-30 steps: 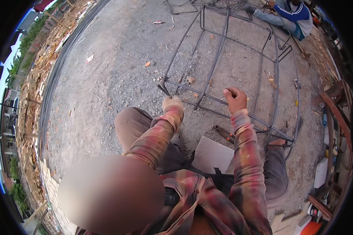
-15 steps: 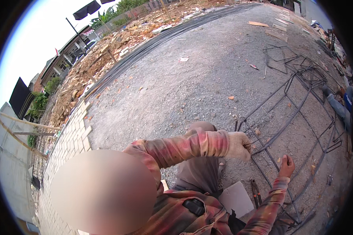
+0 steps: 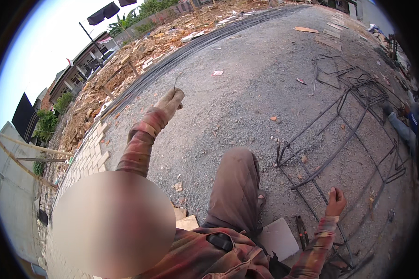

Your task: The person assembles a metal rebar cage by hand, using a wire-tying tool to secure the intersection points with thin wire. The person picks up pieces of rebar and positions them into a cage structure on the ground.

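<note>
My left hand, in a pale work glove, is raised out over the gravel at the left, far from the steel. Its fingers are closed on a thin wire whose end sticks up. On the right, my bare right hand is held with fingertips pinched together beside a bar of the rebar cage. Whatever lies in that pinch is too small to make out. The cage, of dark bars and bent stirrups, lies on the ground. Pincers with reddish handles rest beside my right forearm.
A pale flat slab lies near the pincers. Farther right are more bent stirrups and another person's trouser leg. Long steel bars run along the rubble at the back; paving blocks lie left.
My left hand has swung away from the rebar cage, up and to the left, with the wire. My right hand has shifted slightly down and left, staying by the cage.
</note>
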Demonstrator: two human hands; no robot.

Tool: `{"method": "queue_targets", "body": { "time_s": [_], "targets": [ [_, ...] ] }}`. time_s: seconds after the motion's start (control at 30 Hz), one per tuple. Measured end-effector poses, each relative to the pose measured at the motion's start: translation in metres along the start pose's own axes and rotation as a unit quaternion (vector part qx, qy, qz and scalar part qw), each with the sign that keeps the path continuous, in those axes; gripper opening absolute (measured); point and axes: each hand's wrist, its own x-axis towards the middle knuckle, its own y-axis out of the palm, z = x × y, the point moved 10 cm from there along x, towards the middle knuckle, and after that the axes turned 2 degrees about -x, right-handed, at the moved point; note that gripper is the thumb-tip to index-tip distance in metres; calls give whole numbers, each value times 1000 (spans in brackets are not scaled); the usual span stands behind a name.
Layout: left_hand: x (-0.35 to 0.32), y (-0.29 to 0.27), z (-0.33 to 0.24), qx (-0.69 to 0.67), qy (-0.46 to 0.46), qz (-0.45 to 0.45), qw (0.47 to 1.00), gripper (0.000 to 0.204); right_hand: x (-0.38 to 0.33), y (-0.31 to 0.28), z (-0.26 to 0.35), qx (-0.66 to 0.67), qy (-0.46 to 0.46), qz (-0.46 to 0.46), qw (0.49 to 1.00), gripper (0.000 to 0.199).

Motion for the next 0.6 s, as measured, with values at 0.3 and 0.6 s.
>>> {"method": "queue_targets", "body": {
  "time_s": [0.3, 0.6],
  "targets": [
    [-186, 322, -111, -251, -175, 579, 756, 31, -33, 18, 75, -71, 10, 56, 996, 17],
    [-215, 417, -6, -138, -346, 449, 812, 27, -40, 59, 58, -181, -8, 97, 979, 19]
  ]
}}
